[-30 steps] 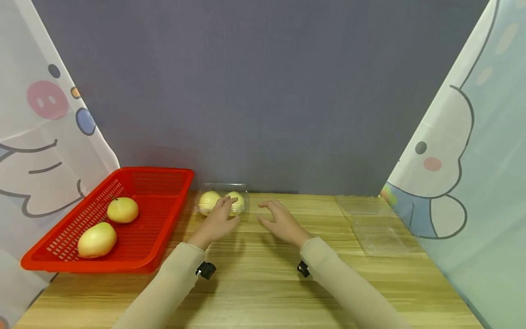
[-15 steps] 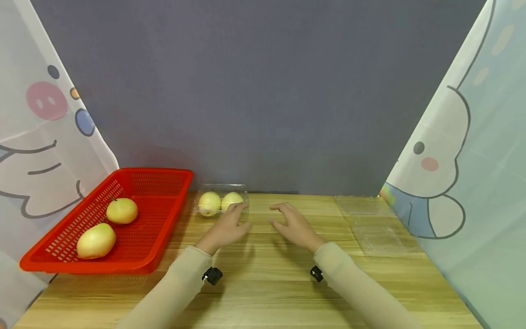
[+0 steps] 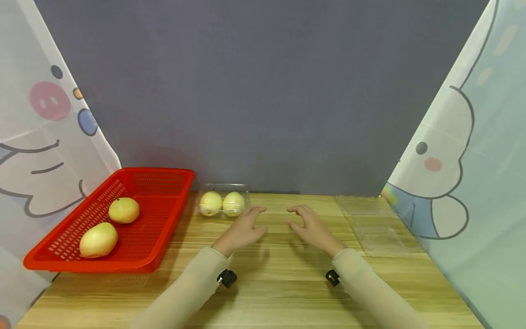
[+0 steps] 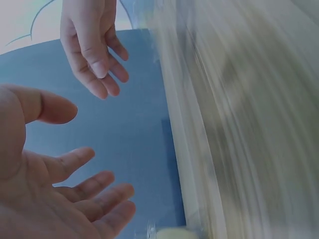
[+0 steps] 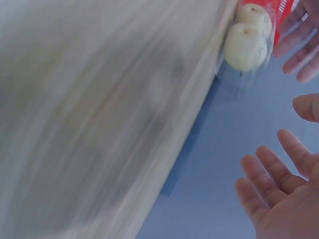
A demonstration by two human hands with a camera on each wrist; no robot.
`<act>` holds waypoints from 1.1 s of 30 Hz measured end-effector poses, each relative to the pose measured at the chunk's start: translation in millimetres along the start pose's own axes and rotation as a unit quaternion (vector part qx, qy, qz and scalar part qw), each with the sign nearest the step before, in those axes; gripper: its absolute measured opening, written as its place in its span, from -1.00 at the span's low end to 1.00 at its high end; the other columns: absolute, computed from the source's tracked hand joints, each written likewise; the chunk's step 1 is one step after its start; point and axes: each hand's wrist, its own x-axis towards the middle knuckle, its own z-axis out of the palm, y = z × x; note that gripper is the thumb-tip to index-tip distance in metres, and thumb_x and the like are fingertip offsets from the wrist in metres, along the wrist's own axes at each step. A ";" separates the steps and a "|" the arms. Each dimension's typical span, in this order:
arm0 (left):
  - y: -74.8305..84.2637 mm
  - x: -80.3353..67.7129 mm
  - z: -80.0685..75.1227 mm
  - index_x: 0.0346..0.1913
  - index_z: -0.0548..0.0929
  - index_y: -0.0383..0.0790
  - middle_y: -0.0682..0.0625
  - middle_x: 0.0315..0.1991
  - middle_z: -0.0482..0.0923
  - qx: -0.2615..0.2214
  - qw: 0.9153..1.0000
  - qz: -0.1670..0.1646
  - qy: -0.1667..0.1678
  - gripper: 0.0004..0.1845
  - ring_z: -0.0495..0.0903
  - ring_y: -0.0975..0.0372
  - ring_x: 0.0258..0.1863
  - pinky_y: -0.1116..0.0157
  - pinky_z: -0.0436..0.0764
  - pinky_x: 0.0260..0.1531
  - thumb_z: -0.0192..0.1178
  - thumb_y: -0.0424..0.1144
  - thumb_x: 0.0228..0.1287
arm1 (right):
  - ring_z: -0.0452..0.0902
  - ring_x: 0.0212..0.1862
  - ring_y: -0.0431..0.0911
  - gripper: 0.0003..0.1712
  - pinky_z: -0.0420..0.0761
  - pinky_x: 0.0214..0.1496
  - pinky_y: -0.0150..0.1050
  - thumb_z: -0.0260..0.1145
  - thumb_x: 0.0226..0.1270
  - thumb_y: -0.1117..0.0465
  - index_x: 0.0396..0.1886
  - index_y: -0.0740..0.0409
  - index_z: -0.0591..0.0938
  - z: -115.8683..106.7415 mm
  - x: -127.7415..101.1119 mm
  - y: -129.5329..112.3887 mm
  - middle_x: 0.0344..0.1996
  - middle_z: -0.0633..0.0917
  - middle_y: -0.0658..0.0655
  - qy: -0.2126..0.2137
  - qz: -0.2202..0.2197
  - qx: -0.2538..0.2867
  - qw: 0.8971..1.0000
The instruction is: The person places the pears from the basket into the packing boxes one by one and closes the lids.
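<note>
My left hand (image 3: pixel 243 231) hovers over the table, just right of and nearer than a clear plastic box (image 3: pixel 223 186), its fingers relaxed around nothing. Inside that box two pale yellow pears (image 3: pixel 211 204) sit side by side; they also show in the right wrist view as pale round fruit (image 5: pixel 245 47). Facing the left hand, my right hand (image 3: pixel 314 230) is held above the table with thumb and fingers apart and nothing in it. In the left wrist view the right hand (image 4: pixel 89 45) appears beyond the left fingers.
A red plastic basket (image 3: pixel 164 237) with two more yellow pears (image 3: pixel 98 240) stands at the left. At the right back lies an opened clear plastic container (image 3: pixel 376 228). A grey panel (image 3: pixel 263 100) rises behind the wooden table (image 3: pixel 279 292).
Both hands have moved right, away from the box of pears, and now stand a little farther apart. The box, its pears and the basket have stayed in place.
</note>
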 end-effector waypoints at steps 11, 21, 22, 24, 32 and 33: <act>9.5 10.8 27.1 0.49 0.30 -0.15 -0.16 0.45 0.21 -0.035 0.999 0.022 -0.033 -0.37 0.36 -0.12 0.33 -0.10 0.41 0.24 0.05 -0.08 0.41 | 0.47 0.16 0.22 -0.56 0.51 0.15 0.17 0.32 0.44 0.21 0.23 0.27 0.55 -33.6 -20.3 28.9 0.16 0.57 0.28 0.033 0.002 -0.011 0.999; 19.2 17.8 49.3 0.47 0.32 -0.23 -0.17 0.44 0.23 -0.053 0.997 0.038 -0.050 -0.39 0.35 -0.06 0.34 -0.01 0.42 0.26 0.08 -0.14 0.42 | 0.43 0.17 0.30 -0.60 0.50 0.09 0.26 0.25 0.48 0.26 0.23 0.32 0.52 -61.9 -48.6 53.4 0.16 0.54 0.36 0.051 0.023 -0.008 0.998; 20.5 18.4 52.0 0.47 0.32 -0.22 -0.17 0.44 0.23 -0.051 0.997 0.037 -0.053 -0.39 0.34 -0.05 0.35 -0.02 0.41 0.27 0.08 -0.14 0.41 | 0.43 0.17 0.31 -0.60 0.50 0.09 0.28 0.25 0.48 0.26 0.23 0.32 0.52 -64.6 -50.9 55.4 0.17 0.54 0.37 0.054 0.025 -0.005 0.998; 22.7 19.5 57.1 0.48 0.31 -0.22 -0.17 0.45 0.22 -0.052 0.996 0.038 -0.060 -0.39 0.29 -0.04 0.38 -0.03 0.37 0.30 0.08 -0.13 0.42 | 0.42 0.17 0.31 -0.60 0.49 0.09 0.29 0.23 0.49 0.25 0.23 0.32 0.52 -70.1 -55.3 58.4 0.18 0.53 0.38 0.059 0.030 -0.005 0.998; 33.2 25.6 77.0 0.49 0.30 -0.15 -0.11 0.46 0.19 -0.055 0.994 0.040 -0.089 -0.39 0.39 -0.01 0.29 -0.02 0.46 0.21 0.08 -0.09 0.45 | 0.40 0.19 0.36 -0.57 0.46 0.07 0.37 0.19 0.54 0.17 0.25 0.34 0.51 -92.1 -69.6 68.0 0.19 0.52 0.44 0.077 0.057 -0.020 0.995; 35.5 26.5 78.9 0.49 0.31 -0.14 -0.11 0.46 0.20 -0.056 0.993 0.043 -0.090 -0.39 0.40 0.00 0.28 -0.02 0.46 0.21 0.09 -0.09 0.44 | 0.40 0.19 0.37 -0.56 0.47 0.06 0.37 0.19 0.55 0.16 0.26 0.34 0.50 -94.7 -71.5 69.1 0.19 0.51 0.45 0.078 0.061 -0.022 0.995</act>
